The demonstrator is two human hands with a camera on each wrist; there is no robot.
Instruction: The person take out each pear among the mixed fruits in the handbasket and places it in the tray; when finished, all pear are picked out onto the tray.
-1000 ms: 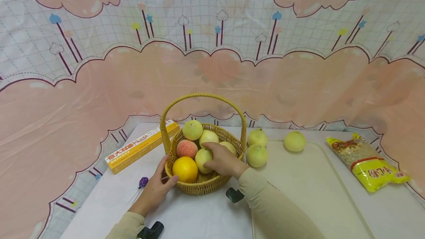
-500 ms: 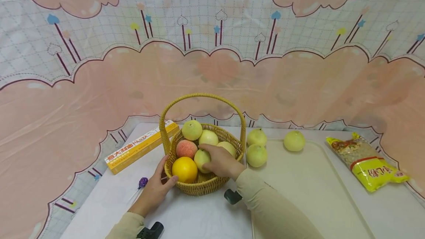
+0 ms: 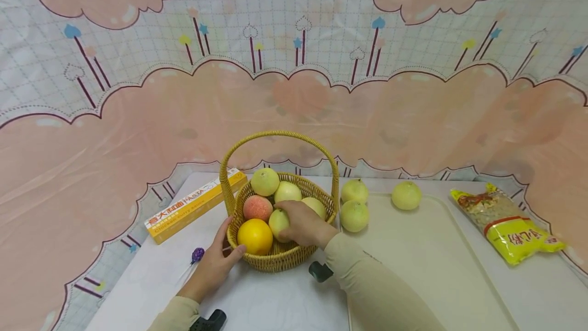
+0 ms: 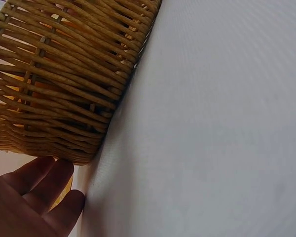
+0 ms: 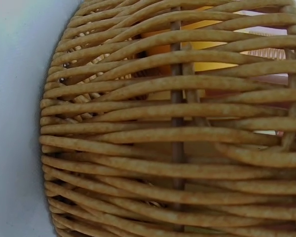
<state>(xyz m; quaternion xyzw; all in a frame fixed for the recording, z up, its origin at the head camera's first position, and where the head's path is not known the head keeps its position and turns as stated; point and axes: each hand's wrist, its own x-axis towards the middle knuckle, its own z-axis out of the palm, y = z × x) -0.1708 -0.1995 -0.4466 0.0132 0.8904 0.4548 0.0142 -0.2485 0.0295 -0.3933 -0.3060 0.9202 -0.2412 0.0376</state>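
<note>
A wicker basket [image 3: 275,262] with a tall arched handle holds an orange [image 3: 254,237], a pinkish-red peach-like fruit [image 3: 258,209] and several pale green round fruits [image 3: 265,182]. At its left side my left hand [image 3: 214,265] holds the basket, thumb at the rim by the orange, fingers along the outside. The left wrist view shows those fingers against the woven wall [image 4: 64,89]. Inside the basket, my right hand [image 3: 305,223] grips a pale green round fruit [image 3: 277,225] between thumb and fingers. Only basket weave [image 5: 177,133] fills the right wrist view; that hand is hidden there.
On the right lies a cream tray [image 3: 413,269], with pale green fruits [image 3: 354,216] at its back left and another [image 3: 406,195] at its back edge. Farther right is a yellow food packet [image 3: 510,229]. A pasta box [image 3: 195,207] and purple lollipop [image 3: 197,255] lie left.
My right hand and the gripped fruit have shifted slightly left within the basket. The left hand keeps its hold. The head view has tilted slightly.
</note>
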